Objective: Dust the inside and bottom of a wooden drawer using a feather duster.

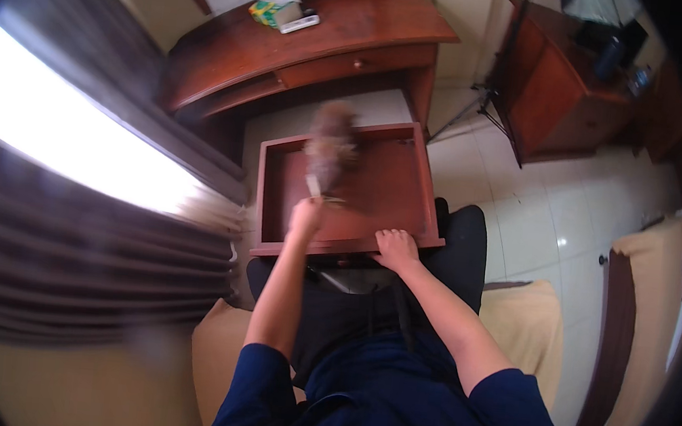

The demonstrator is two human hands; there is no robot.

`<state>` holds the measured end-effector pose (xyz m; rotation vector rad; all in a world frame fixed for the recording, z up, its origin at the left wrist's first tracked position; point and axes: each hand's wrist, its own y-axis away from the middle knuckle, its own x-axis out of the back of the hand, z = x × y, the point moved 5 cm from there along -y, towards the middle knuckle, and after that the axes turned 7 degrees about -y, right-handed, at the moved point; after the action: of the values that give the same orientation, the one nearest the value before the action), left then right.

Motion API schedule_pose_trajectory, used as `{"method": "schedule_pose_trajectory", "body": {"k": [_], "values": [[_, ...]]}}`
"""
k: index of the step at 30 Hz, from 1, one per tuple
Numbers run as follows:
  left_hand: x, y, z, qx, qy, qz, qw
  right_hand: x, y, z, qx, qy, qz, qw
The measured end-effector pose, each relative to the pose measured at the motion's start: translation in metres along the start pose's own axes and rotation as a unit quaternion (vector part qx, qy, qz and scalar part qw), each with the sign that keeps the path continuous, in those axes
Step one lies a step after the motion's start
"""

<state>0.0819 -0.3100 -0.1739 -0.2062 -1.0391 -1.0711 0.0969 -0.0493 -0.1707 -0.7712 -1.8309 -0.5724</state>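
A reddish-brown wooden drawer [380, 186], pulled out of any desk, rests on or against my lap with its hollow side up. My left hand [307, 216] is closed round the handle of a feather duster [334, 142], whose brown feathers are blurred over the drawer's left half and far edge. With its fingers over the drawer's near edge, my right hand [397, 249] grips the front panel right of the middle. A small round knob [344, 263] shows on that panel, below the edge.
Ahead stands a wooden desk [358, 20] with an open drawer slot, a tissue pack [273, 11] and a small white device [300, 24] on top. A black tripod stand [494, 98] and a wooden cabinet [558, 98] are at the right; a grey curtain [101, 241] hangs at the left.
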Motion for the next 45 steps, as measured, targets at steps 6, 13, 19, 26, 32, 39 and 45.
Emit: {"method": "schedule_pose_trajectory", "body": {"k": [6,13,19,26,32,39,45], "values": [[-0.021,0.067,0.118,-0.303,-0.200,-0.006,0.932,-0.001,0.002,0.002,-0.027,0.002,-0.039,0.999],[0.092,0.030,0.008,-0.114,-0.189,0.183,0.958,-0.003,0.001,0.002,-0.014,0.003,0.004,1.000],[0.186,0.062,-0.164,0.089,-0.196,0.206,0.955,-0.007,0.006,0.006,-0.008,-0.013,0.017,1.000],[0.134,0.094,-0.246,0.101,0.033,0.040,0.994,-0.003,0.005,0.008,-0.012,-0.010,0.010,1.000],[0.127,0.046,-0.205,0.062,0.023,0.080,0.995,0.003,0.001,-0.003,-0.014,-0.007,0.005,1.000],[0.177,-0.013,-0.082,0.040,-0.225,0.186,0.956,-0.006,0.004,0.005,-0.016,0.010,0.008,1.000],[0.202,-0.072,0.027,-0.085,-0.488,0.126,0.859,-0.003,-0.001,0.000,-0.022,0.005,-0.007,1.000]]}}
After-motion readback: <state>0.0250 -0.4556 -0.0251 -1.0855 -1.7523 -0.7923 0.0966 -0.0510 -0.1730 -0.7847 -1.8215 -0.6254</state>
